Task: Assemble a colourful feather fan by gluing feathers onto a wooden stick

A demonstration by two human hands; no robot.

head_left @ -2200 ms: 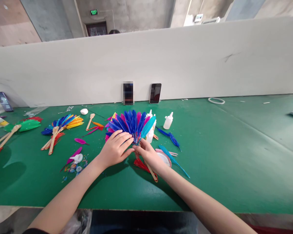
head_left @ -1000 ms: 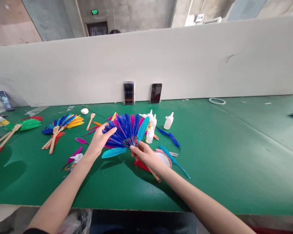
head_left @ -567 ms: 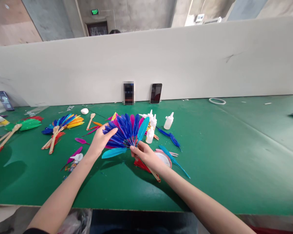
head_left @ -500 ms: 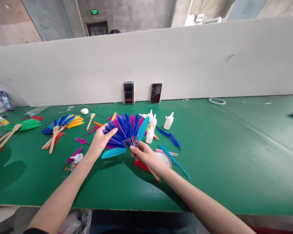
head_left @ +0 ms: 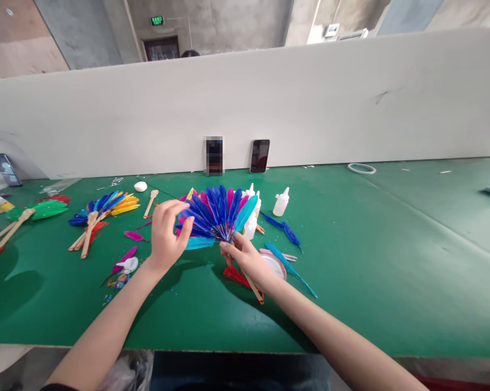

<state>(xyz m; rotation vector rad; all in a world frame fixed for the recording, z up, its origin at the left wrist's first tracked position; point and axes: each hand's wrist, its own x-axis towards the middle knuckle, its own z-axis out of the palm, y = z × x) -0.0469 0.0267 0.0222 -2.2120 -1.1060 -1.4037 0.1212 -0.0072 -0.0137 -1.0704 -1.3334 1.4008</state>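
A fan of blue, pink and light-blue feathers [head_left: 218,214] stands spread over the green table [head_left: 371,260]. My right hand [head_left: 245,259] is closed on the fan's base where the quills meet; a wooden stick [head_left: 253,287] runs out below it. My left hand [head_left: 167,234] is at the fan's left edge, thumb and fingers pinching the outer blue feathers. A light-blue feather [head_left: 199,243] lies low at the fan's left side, beside my left hand.
Several white glue bottles [head_left: 281,202] stand behind the fan. Finished feather fans [head_left: 106,206] and loose feathers [head_left: 136,236] lie to the left. A round lid [head_left: 274,265] and a blue feather [head_left: 288,232] lie to the right. Two phones [head_left: 259,156] lean on the white partition.
My left hand lifted off the fan's base, went to its left edge and now pinches the outer feathers. The fan was raised and tilted; a light-blue feather swung low at its left.
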